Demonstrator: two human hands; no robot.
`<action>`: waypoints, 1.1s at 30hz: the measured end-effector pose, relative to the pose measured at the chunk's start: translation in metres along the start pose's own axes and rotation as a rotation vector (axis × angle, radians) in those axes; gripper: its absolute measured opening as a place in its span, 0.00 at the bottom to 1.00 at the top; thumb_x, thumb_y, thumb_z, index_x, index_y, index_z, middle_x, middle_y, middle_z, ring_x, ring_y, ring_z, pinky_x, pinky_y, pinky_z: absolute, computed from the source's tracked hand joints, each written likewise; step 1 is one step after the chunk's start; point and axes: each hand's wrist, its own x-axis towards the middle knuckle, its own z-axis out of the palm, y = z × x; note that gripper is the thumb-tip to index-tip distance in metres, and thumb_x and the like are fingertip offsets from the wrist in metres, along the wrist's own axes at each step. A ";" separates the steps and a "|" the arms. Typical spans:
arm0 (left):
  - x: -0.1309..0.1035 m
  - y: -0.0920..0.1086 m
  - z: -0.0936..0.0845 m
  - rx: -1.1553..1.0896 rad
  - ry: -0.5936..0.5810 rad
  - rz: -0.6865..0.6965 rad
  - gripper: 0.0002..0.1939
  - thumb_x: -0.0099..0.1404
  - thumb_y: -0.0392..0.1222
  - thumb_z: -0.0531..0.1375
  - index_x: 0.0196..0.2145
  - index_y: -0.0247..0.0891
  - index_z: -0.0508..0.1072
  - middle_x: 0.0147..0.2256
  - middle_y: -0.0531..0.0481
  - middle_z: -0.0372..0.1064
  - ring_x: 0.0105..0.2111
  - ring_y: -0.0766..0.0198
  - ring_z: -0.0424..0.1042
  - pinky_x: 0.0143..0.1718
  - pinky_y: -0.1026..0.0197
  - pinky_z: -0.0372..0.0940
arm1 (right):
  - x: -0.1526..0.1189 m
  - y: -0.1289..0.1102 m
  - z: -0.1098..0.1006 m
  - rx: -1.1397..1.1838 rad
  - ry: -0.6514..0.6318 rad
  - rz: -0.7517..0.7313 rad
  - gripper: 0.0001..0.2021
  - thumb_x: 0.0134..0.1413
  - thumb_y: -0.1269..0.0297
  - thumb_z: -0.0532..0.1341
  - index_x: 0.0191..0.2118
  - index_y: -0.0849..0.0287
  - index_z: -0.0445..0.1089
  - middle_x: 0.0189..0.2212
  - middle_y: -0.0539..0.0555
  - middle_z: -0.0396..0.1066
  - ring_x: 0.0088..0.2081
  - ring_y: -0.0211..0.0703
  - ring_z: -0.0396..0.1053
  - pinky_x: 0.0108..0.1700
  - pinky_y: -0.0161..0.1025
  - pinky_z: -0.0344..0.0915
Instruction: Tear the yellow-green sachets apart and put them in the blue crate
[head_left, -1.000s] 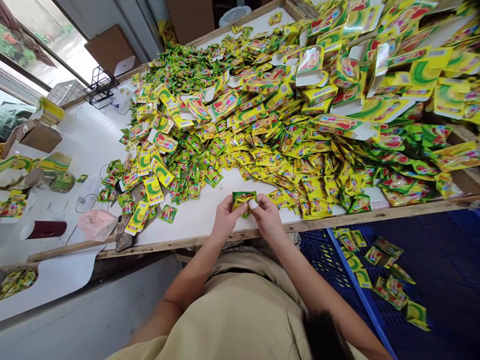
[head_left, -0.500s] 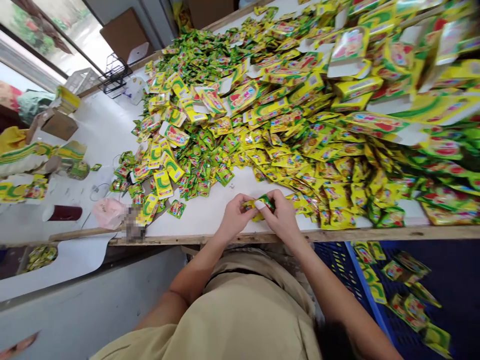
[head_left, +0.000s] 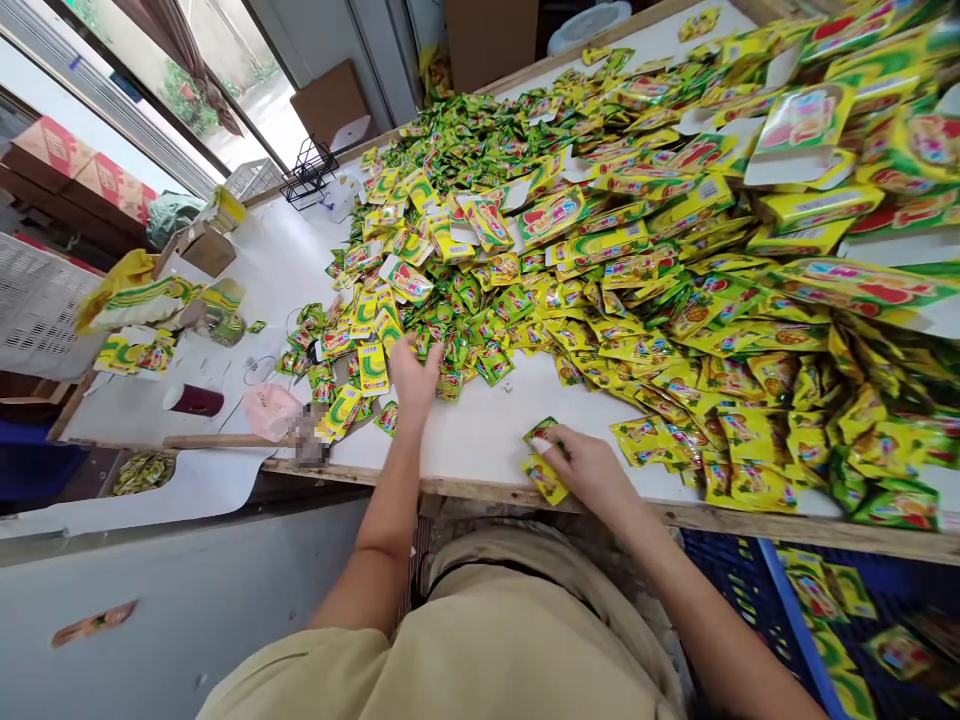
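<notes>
My left hand (head_left: 415, 378) reaches to the near edge of a heap of small green packets (head_left: 465, 290), close to some flat yellow-and-green boxes (head_left: 373, 368). Its thumb and fingers are apart, and no packet shows clearly between them. Near the table's front edge, my right hand (head_left: 589, 465) is closed on packets. A green packet (head_left: 538, 430) pokes out at its fingertips, and a yellow packet (head_left: 546, 482) hangs just below. A single green packet (head_left: 387, 418) lies on the white tabletop left of my left forearm.
Yellow packets (head_left: 660, 350) and larger boxes (head_left: 555, 218) pile up across the right side. Left are a dark red cup (head_left: 193, 400), a pink bag (head_left: 271, 411) and a black wire rack (head_left: 309, 172). Below the wooden edge (head_left: 480, 491) stands a blue crate (head_left: 799, 620) with packets.
My hands were together at the front, handling packets. Now the left has moved away to the green heap, while the right keeps the packets. The view has turned left.
</notes>
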 end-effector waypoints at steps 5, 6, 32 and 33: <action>0.065 -0.028 -0.013 0.391 0.031 -0.234 0.43 0.50 0.54 0.68 0.54 0.25 0.56 0.54 0.23 0.55 0.56 0.40 0.57 0.53 0.48 0.56 | 0.028 0.014 0.000 -0.232 0.048 0.133 0.05 0.52 0.64 0.57 0.27 0.55 0.64 0.19 0.52 0.66 0.22 0.44 0.62 0.26 0.38 0.49; 0.069 -0.032 -0.015 0.395 -0.003 -0.248 0.43 0.49 0.52 0.68 0.54 0.25 0.56 0.54 0.24 0.56 0.55 0.40 0.59 0.52 0.49 0.57 | 0.033 0.020 -0.006 -0.246 0.128 0.148 0.05 0.52 0.62 0.57 0.28 0.55 0.65 0.20 0.53 0.67 0.22 0.44 0.62 0.26 0.38 0.49; -0.119 0.030 0.063 -0.648 -0.797 -0.006 0.18 0.62 0.52 0.57 0.42 0.35 0.69 0.38 0.48 0.70 0.37 0.63 0.66 0.41 0.62 0.61 | 0.033 0.024 -0.070 -0.089 0.508 -0.075 0.13 0.59 0.52 0.54 0.29 0.55 0.63 0.26 0.52 0.66 0.28 0.41 0.63 0.32 0.38 0.57; -0.120 0.030 0.063 -0.646 -0.779 -0.017 0.18 0.62 0.52 0.57 0.42 0.34 0.69 0.38 0.47 0.70 0.38 0.63 0.66 0.41 0.62 0.61 | 0.033 0.027 -0.070 -0.112 0.465 -0.106 0.13 0.59 0.53 0.53 0.29 0.55 0.63 0.25 0.52 0.66 0.27 0.41 0.63 0.31 0.37 0.57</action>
